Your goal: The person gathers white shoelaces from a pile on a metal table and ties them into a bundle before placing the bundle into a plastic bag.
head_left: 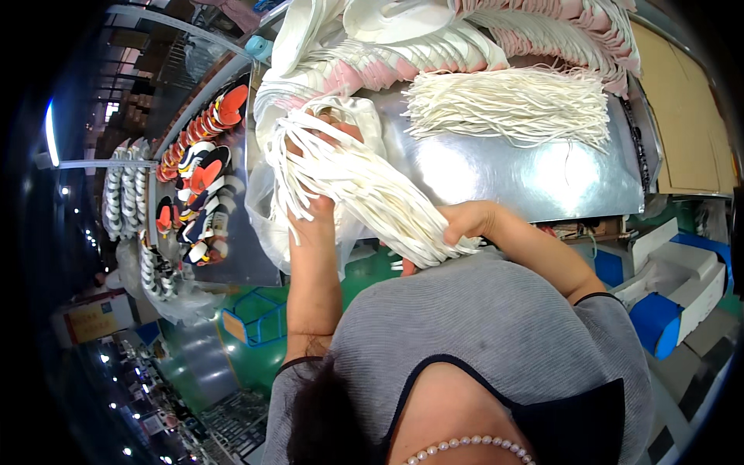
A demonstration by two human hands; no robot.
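A thick bundle of white shoelaces [380, 186] hangs in front of me, slanting from upper left to lower right. My left hand [338, 126] is under and around its far end, partly hidden by loose strands, with bent fingers showing between them. At the near end, close to my chest, my right hand [463, 223] is wrapped around the laces, and a fingertip shows below them. Behind the left hand is a white plastic bag [267, 225] at the table's left edge. A second pile of white laces [508, 105] lies flat on the shiny metal table [465, 174].
Rows of white and pink shoe uppers [372, 66] line the table's far side. Red and black shoe parts [205, 178] sit on a table to the left. Brown cardboard [686, 116] stands at right, above blue and white bins [659, 291]. A blue-framed stool [256, 318] stands on the green floor.
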